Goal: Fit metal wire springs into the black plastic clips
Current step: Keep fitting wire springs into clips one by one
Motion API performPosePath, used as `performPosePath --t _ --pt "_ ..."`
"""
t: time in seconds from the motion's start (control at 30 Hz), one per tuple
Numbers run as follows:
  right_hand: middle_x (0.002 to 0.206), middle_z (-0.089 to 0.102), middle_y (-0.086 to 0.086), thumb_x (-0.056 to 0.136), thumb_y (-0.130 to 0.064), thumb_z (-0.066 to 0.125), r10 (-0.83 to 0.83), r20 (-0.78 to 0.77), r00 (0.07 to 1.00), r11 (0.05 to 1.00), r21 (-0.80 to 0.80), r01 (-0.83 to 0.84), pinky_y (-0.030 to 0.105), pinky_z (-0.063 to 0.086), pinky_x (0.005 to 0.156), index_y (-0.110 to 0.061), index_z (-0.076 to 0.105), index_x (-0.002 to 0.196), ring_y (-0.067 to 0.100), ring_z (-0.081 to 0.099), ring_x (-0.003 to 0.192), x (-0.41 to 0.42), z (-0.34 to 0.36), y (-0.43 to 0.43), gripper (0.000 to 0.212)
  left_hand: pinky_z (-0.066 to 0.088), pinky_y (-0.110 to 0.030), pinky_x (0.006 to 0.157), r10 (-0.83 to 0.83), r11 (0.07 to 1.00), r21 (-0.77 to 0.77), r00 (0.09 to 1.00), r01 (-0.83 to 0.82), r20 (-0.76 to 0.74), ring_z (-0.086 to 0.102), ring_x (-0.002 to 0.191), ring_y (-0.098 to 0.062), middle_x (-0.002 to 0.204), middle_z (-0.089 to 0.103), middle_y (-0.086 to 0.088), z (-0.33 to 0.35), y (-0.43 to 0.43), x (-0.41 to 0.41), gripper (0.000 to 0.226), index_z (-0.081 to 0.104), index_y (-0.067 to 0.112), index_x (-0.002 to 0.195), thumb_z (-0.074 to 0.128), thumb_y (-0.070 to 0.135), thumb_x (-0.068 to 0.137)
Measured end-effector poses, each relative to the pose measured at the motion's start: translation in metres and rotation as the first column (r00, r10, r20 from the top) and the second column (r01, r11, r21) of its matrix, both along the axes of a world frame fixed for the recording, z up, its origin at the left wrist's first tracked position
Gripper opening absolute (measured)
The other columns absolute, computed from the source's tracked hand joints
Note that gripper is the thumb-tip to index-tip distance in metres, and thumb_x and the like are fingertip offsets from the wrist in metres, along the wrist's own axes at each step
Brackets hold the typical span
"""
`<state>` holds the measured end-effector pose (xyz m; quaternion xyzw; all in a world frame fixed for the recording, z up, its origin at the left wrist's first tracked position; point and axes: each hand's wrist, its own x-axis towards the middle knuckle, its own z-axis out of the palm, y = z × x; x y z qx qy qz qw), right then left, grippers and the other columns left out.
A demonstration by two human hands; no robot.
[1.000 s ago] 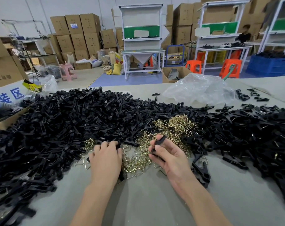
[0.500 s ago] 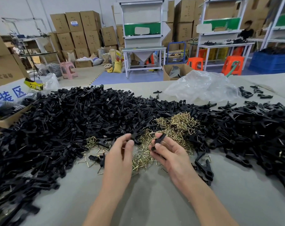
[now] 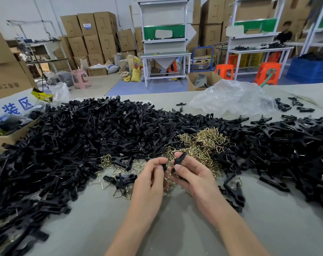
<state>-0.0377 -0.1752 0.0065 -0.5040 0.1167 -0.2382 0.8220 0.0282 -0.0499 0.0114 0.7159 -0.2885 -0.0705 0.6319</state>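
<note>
I'm watching grey table (image 3: 175, 228) bearing broad heap of black plastic clip halves (image 3: 83, 141), brass-coloured wire springs (image 3: 203, 143) lying mid-heap; right hand (image 3: 195, 179) gripping black plastic clip (image 3: 180, 158) above springs; left hand (image 3: 149, 180) pinching small black piece (image 3: 164, 166) alongside.
</note>
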Motion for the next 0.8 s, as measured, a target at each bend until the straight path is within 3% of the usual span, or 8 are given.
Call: performPosePath --t 0.17,0.27,0.37,0.57,0.63,0.7,0.8 --pt "0.115 0.075 0.01 0.095 -0.001 0.065 0.024 0.022 0.999 0.999 -0.043 -0.023 0.029 0.06 0.083 -0.025 0.077 0.111 0.027 0.073 0.106 -0.001 0.0 0.0 0.031 0.047 -0.01 0.07 -0.047 0.998 0.044 0.994 0.043 0.095 0.064 0.08 0.0 0.092 0.066 0.022 0.001 -0.001 -0.004 0.033 0.059 0.047 0.117 0.064 0.022 0.097" --pt "0.112 0.075 0.007 0.094 -0.003 0.067 0.0 0.017 1.0 0.996 -0.09 0.001 0.026 0.059 0.082 -0.029 0.078 0.11 0.022 0.073 0.105 -0.001 -0.001 0.0 0.032 0.044 -0.01 0.062 0.036 0.997 0.065 0.981 -0.049 0.189 0.063 0.073 -0.002 0.09 0.067 0.023 0.0 -0.001 -0.002 0.025 0.061 0.049 0.112 0.059 0.027 0.1" --pt "0.108 0.073 0.009 0.088 -0.012 0.072 -0.02 0.016 1.0 0.992 -0.125 0.022 0.026 0.059 0.083 -0.031 0.078 0.11 0.019 0.072 0.101 -0.001 -0.002 0.0 0.03 0.04 -0.01 0.059 0.078 0.997 0.007 0.984 -0.08 0.161 0.056 0.066 0.0 0.09 0.064 0.017 -0.001 0.001 0.001 0.021 0.062 0.051 0.113 0.051 0.038 0.1" --pt "0.102 0.074 0.0 0.091 -0.005 0.071 -0.039 -0.001 0.999 0.983 -0.18 0.038 0.026 0.058 0.084 -0.033 0.077 0.111 0.017 0.071 0.099 -0.001 -0.002 0.0 0.034 0.043 -0.011 0.069 0.139 0.99 -0.043 0.984 -0.135 0.111 0.058 0.08 -0.001 0.104 0.052 0.015 0.001 0.003 0.005 0.023 0.065 0.052 0.108 0.047 0.053 0.094" --pt "0.103 0.075 0.0 0.092 -0.006 0.071 -0.035 -0.004 0.999 0.982 -0.186 0.033 0.026 0.058 0.085 -0.032 0.077 0.112 0.018 0.072 0.101 -0.001 -0.002 0.001 0.034 0.043 -0.013 0.064 0.129 0.991 -0.046 0.988 -0.126 0.087 0.058 0.074 -0.002 0.094 0.057 0.014 0.001 0.004 0.007 0.023 0.067 0.048 0.105 0.048 0.053 0.095" --pt "0.107 0.076 0.002 0.092 -0.006 0.07 -0.028 -0.006 1.0 0.983 -0.179 0.027 0.027 0.058 0.086 -0.032 0.077 0.112 0.019 0.072 0.102 -0.001 -0.002 0.001 0.033 0.042 -0.019 0.055 0.075 0.996 -0.051 0.996 -0.073 0.044 0.054 0.062 -0.005 0.072 0.061 0.008 0.003 0.005 0.008 0.023 0.069 0.043 0.098 0.05 0.055 0.093" --pt "0.112 0.076 0.004 0.091 -0.008 0.072 -0.015 -0.003 1.0 0.984 -0.177 0.015 0.028 0.059 0.087 -0.031 0.077 0.112 0.02 0.073 0.103 0.0 -0.001 0.002 0.031 0.041 -0.018 0.053 0.021 0.997 -0.071 0.999 -0.024 -0.046 0.051 0.058 -0.004 0.063 0.059 0.007 0.005 0.005 0.009 0.019 0.073 0.045 0.096 0.057 0.053 0.088"
